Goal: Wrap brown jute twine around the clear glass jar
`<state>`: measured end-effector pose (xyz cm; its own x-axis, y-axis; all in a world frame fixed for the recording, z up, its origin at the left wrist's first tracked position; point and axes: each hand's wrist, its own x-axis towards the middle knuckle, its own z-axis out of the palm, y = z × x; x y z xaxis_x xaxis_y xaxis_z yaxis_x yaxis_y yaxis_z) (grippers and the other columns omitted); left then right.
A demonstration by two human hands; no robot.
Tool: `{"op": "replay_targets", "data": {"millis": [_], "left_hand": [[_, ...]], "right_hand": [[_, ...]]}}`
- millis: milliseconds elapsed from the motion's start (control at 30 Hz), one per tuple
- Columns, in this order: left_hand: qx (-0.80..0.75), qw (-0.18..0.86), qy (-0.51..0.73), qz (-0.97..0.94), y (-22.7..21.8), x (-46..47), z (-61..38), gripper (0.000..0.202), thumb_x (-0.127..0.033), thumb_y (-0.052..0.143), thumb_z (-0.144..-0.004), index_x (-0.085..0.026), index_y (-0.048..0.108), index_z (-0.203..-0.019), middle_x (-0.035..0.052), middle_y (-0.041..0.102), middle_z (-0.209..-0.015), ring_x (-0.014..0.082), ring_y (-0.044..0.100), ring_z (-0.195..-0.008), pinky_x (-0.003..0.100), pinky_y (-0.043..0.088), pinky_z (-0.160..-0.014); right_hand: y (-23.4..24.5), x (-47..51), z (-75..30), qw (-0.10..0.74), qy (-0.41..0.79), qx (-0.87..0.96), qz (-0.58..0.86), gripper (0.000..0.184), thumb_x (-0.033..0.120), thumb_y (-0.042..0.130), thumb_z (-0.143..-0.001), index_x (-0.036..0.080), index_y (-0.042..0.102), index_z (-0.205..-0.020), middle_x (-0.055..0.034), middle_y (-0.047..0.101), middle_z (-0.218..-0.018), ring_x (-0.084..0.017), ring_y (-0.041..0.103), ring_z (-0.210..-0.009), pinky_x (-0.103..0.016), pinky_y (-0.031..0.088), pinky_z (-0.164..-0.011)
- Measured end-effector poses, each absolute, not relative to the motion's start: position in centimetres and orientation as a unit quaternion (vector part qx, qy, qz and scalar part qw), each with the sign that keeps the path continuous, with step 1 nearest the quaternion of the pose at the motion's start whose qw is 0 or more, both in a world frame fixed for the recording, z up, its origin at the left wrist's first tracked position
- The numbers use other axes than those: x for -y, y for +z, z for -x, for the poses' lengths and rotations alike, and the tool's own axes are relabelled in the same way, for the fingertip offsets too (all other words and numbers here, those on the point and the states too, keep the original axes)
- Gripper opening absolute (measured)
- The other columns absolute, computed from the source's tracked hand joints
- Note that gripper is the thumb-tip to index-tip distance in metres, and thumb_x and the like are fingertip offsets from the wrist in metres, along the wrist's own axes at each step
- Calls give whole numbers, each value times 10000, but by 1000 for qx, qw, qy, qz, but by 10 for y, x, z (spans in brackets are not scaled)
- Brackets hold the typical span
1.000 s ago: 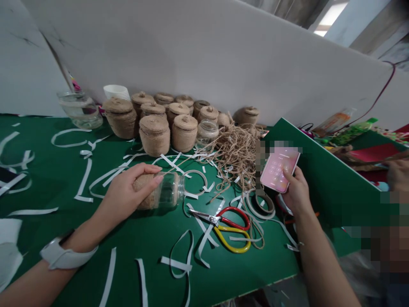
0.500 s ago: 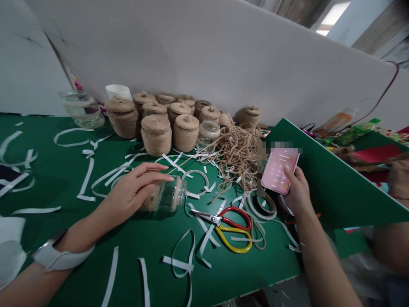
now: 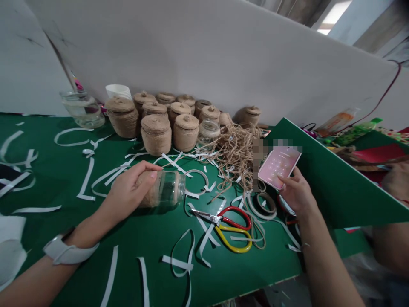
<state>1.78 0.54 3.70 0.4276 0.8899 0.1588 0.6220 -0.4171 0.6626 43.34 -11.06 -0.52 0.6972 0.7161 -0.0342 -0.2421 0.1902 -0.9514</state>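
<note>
Phone (image 3: 277, 167), one, in right hand (image 3: 299, 194), one jar (image 3: 168, 187) in left hand (image 3: 128, 187)

Phone (image 3: 278, 167) pink; jar wrapping (image 3: 148, 201) tan; scissors (image 3: 217, 219) red-and-yellow-handled; table (image 3: 243, 275) green; strips (image 3: 110, 275) white; watchband (image 3: 72, 255) whitish.

Head cam, fwd/down @ tbl (image 3: 243, 270)

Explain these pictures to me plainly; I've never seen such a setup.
There's no machine, just a person working bare-handed. Every picture comes from one camera worn on their head, looking forward and down. The left hand holds a glass jar lying on its side, partly wrapped in brown twine. The right hand holds a pink phone. On the green table are scissors, white strips, a tangled twine pile and, further back, twine-covered jars.
</note>
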Motion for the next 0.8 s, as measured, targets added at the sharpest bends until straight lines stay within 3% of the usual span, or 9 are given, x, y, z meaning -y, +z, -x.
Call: {"op": "replay_targets", "data": {"millis": [67, 233, 500, 567, 700, 800], "left_hand": [[-465, 235, 267, -810, 36, -4, -18, 395, -468, 369, -948, -187, 628, -1046, 51, 700, -995, 226, 636, -869, 316, 483, -748], [-407, 165, 328, -836, 28, -1, -21, 316, -370, 400, -930, -142, 590, -1038, 122, 682, -1101, 244, 634, -1028, 373, 477, -928], [-439, 273, 346, -783, 34, -3, -23, 257, -457, 575, -850, -206, 594, -796, 65, 722, -1042, 253, 668, -986, 381, 504, -910], [-442, 278, 360, -773, 32, -3, -23, 237, -445, 564, -849, -213, 600, -823, 51, 727, -1020, 253, 671, -983, 380, 509, -907], [-454, 258, 349, -778, 29, -3, -23, 347, -439, 496, -879, -205, 625, -1099, 57, 710, -1110, 263, 651, -1051, 386, 497, -935], [-462, 247, 314, -791, 29, -4, -23, 394, -459, 439, -900, -198, 675, -1078, 61, 715, -1118, 268, 654, -1025, 381, 499, -903]], "right_hand": [[-5, 111, -432, 733, 330, 234, 547, 724, 84, 856, -410, 240, 616, -1075, 25, 716, -878, -109, 650, -674, -199, 532, -588], [-4, 111, -429, 737, 329, 228, 545, 676, 122, 855, -437, 235, 615, -1059, 44, 693, -826, -96, 621, -630, -190, 511, -561], [-8, 103, -433, 771, 225, 181, 568, 562, 242, 858, -449, 193, 598, -944, 36, 661, -815, -105, 608, -665, -218, 528, -592], [-8, 103, -432, 770, 210, 179, 575, 579, 241, 871, -414, 194, 598, -922, 37, 660, -805, -103, 602, -652, -218, 532, -577], [-7, 102, -432, 767, 202, 173, 584, 600, 261, 881, -375, 201, 607, -905, 41, 661, -790, -94, 599, -630, -206, 537, -549], [-6, 102, -432, 767, 201, 166, 586, 592, 314, 877, -372, 209, 615, -893, 51, 653, -781, -82, 594, -617, -189, 534, -533]]}}
